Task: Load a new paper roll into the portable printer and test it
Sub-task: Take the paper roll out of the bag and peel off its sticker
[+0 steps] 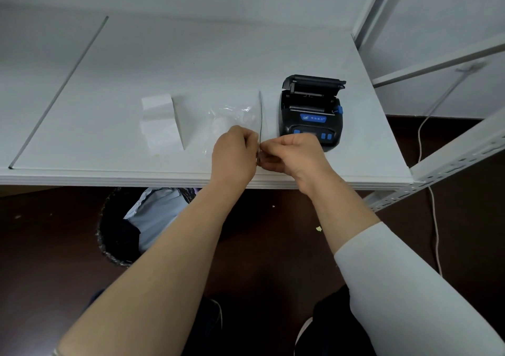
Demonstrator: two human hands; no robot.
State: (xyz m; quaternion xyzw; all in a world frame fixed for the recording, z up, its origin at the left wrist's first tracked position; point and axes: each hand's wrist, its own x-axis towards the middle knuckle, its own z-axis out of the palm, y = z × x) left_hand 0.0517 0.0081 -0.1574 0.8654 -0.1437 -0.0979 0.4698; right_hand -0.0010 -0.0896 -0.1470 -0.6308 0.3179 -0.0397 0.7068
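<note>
Both fists meet at the table (109, 88) edge: left hand (234, 156) and right hand (293, 153) pinch the clear bag (235, 118). Contents indistinct. Printer (311, 109) just right, lid open.

The left half of the tabletop (82, 96) lies bare, open to the far wall. In the middle a folded paper stack (161, 123) stands, with a clear plastic bag (235, 118) just right of it. The printer (311, 112), lid raised, fills the right side. Both hands, left hand (235, 156) and right hand (295, 156), crowd the near edge between bag and printer. A shelf frame (437, 66) blocks the right.
</note>
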